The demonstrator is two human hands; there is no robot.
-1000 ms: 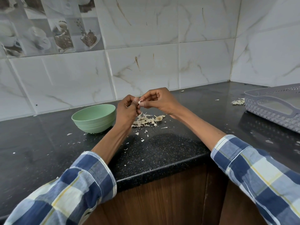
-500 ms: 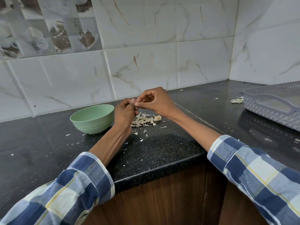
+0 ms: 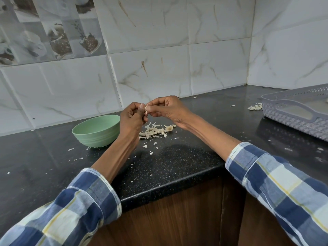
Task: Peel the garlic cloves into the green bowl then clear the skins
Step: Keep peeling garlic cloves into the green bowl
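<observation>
Both hands [image 3: 150, 110] pinching garlic clove [image 3: 146, 108]

We are looking at a home kitchen: a black speckled granite countertop [image 3: 177, 162] is running into a corner under marble-look wall tiles [image 3: 154, 77], with wooden cabinet fronts [image 3: 168, 219] showing below.

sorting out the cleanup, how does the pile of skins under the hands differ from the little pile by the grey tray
The pile of skins under the hands is larger and spread out, with loose flakes scattered around it; the pile by the grey tray is small and compact. The first lies right of the green bowl, the second against the tray. Both are pale scraps on the black counter.
</observation>
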